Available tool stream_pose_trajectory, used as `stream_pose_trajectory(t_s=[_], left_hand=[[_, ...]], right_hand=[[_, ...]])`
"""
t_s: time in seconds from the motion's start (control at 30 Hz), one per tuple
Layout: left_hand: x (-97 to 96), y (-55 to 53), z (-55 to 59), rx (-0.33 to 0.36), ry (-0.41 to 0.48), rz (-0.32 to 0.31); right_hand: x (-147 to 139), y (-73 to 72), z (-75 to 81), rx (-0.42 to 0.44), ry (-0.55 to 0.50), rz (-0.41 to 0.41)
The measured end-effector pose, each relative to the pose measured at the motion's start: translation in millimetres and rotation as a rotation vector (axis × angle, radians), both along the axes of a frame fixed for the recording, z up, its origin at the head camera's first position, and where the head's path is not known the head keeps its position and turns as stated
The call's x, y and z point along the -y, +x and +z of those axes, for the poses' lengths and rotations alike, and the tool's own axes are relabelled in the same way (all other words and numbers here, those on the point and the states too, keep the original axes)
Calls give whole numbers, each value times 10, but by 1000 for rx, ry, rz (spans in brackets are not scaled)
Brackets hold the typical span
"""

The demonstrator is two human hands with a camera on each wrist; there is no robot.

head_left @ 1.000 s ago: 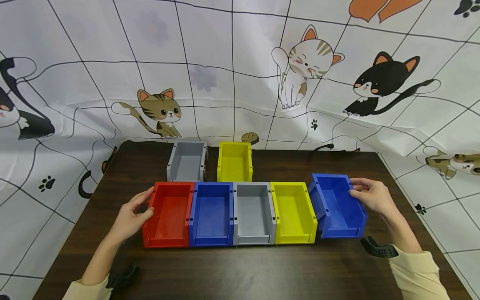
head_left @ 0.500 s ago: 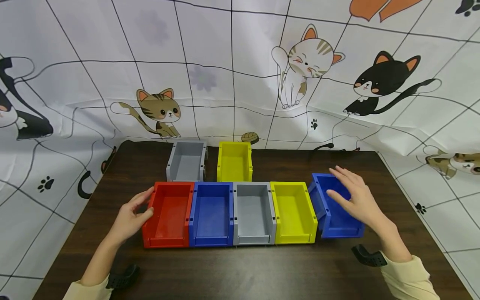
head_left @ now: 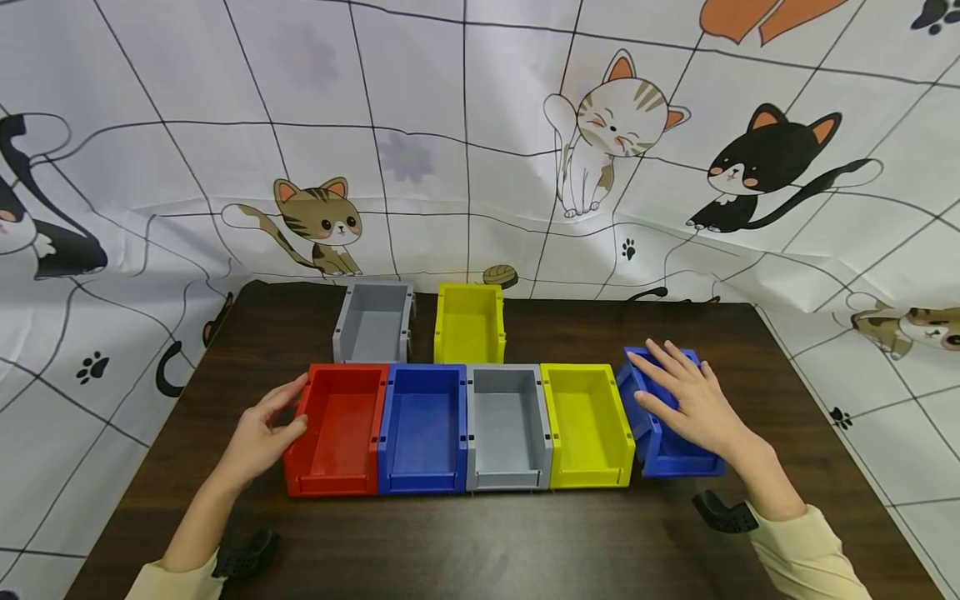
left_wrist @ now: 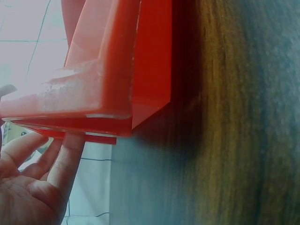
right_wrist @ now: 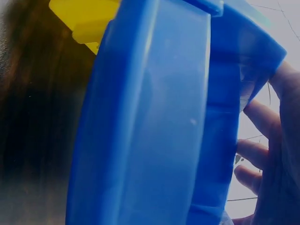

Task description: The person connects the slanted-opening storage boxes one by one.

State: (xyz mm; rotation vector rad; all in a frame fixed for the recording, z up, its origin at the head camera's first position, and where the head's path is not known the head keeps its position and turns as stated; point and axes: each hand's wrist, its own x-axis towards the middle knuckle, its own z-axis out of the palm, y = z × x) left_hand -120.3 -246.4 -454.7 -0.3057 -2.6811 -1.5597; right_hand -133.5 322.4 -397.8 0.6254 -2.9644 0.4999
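the end blue bin [head_left: 671, 447], beside the front yellow bin [head_left: 588, 421], looks light, stiff, rather slick, best pinched by a side wall; the right hand [head_left: 693, 408] spreads over it, the left hand [head_left: 258, 433] rests relaxed against the red bin [head_left: 343, 433].

A creased white sheet [head_left: 465, 92] with black grid lines fills the top and both sides of the head view. Printed on it are a brown tabby cat [head_left: 318, 215] left of centre, a white cat [head_left: 618, 117] and a black-and-white cat [head_left: 772, 158] at upper right. A dark wood-grain tabletop [head_left: 480, 550] spans the lower frame, pale glare at bottom centre.
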Motion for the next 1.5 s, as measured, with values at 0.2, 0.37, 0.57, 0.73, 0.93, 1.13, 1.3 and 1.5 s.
stream_pose_trajectory(t_s=[0.2, 0.37, 0.57, 0.73, 0.93, 1.13, 1.3, 1.5], left_hand=[[5, 3, -10, -12, 20, -2], [0, 5, -10, -16, 35, -8], [-6, 5, -7, -14, 43, -14], [-4, -2, -4, -19, 36, -13], [1, -5, -8, -13, 22, -4], [12, -3, -16, -2, 10, 9], [19, -9, -24, 0, 0, 16], [11, -4, -21, 4, 23, 4]], right_hand=[[2, -9, -18, 5, 11, -3], [8, -4, -41, -2, 16, -11], [19, -2, -57, -8, 30, -15], [32, -9, -81, -5, 50, -19], [45, -2, -149, -9, 65, -22], [55, -2, -210, -38, 89, -25], [58, 6, -238, -54, 97, -26], [58, 17, -256, -51, 106, -27]])
